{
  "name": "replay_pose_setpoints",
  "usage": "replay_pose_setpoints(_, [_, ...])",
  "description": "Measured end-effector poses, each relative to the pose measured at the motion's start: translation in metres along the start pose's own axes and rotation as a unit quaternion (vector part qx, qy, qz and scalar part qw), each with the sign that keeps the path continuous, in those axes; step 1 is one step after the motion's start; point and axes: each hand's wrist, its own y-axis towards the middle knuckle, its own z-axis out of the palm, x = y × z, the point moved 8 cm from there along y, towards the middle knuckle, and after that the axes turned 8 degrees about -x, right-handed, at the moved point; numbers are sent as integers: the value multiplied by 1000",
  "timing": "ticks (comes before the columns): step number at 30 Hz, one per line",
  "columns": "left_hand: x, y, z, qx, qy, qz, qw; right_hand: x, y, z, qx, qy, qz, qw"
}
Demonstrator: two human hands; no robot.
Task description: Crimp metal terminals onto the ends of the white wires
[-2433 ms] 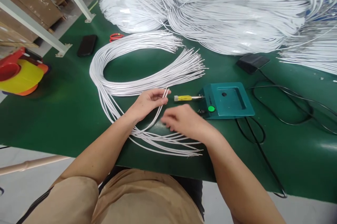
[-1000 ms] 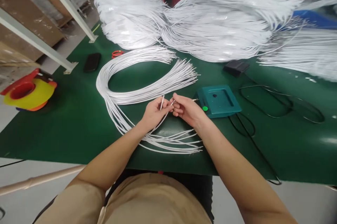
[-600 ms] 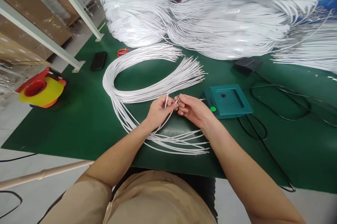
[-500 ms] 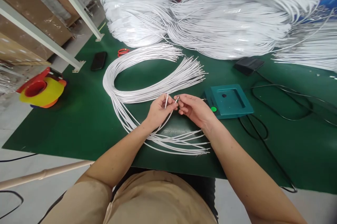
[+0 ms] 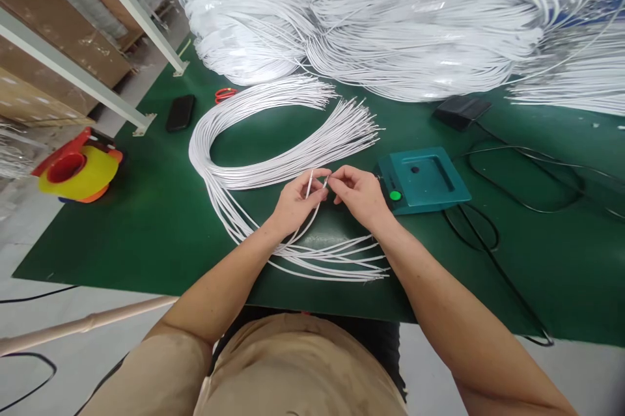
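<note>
My left hand is closed on white cable near its tips, one end standing up between the fingers. Close against it, my right hand pinches at the cable end by the left fingertips; the tip itself is too small to make out. Behind both hands a curved bundle of white cables lies on the green table. Several loose cables fan out below my wrists. Right of my right hand sits a teal device with a green button.
Large heaps of white cable fill the back. A black phone, red-handled scissors and a yellow-red tape dispenser lie left. A black box and black cords are at the right, metal posts at the left.
My right hand has turned, its fingers now more curled and pinched at the cable end. My left hand keeps its hold. The whole view has shifted slightly.
</note>
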Motion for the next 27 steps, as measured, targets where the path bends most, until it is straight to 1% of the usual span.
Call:
replay_pose_setpoints(1, [3, 1, 1, 3, -22, -15, 1000, 5, 0, -1, -13, -50, -43, 998])
replay_pose_setpoints(2, [6, 1, 1, 5, -49, -34, 998, 12, -1, -2, -30, -106, -96, 989])
replay_pose_setpoints(4, [12, 2, 3, 7, -106, -84, 991, 27, -6, 0, -51, -215, -214, 951])
replay_pose_setpoints(5, [14, 3, 3, 7, -129, -109, 986, 32, -10, 3, -48, -257, -264, 928])
replay_pose_setpoints(7, [18, 3, 4, 3, -154, -147, 977, 37, -14, 7, -28, -308, -331, 891])
replay_pose_setpoints(8, [18, 3, 4, 0, -157, -151, 976, 37, -15, 8, -18, -314, -344, 884])
replay_pose_setpoints(9, [16, 4, 3, -3, -153, -145, 978, 37, -15, 6, -12, -308, -342, 888])
replay_pose_setpoints(11, [13, 6, 1, -10, -130, -115, 985, 34, -10, -3, -13, -265, -296, 918])
replay_pose_setpoints(13, [10, 6, -1, -22, -97, -84, 992, 29, -3, -13, -23, -203, -213, 955])
replay_pose_setpoints(15, [9, 5, -3, -34, -61, -60, 996, 20, 1, -17, -15, -143, -109, 984])
replay_pose_setpoints(17, [7, 4, -4, -46, -25, -34, 998, 12, 1, -15, 11, -99, -19, 995])
replay_pose_setpoints(18, [5, 3, -4, -51, -4, -20, 999, 10, 0, -13, 23, -86, 8, 996])
replay_pose_setpoints(20, [3, 1, -4, -59, 38, 2, 998, 10, 0, -10, 31, -77, 23, 996])
replay_pose_setpoints(22, [2, -1, -4, -65, 68, 12, 996, 11, 0, -10, 29, -79, 16, 996])
replay_pose_setpoints(27, [3, 0, -6, -71, 94, 21, 993, 9, 1, -18, 20, -124, 31, 992])
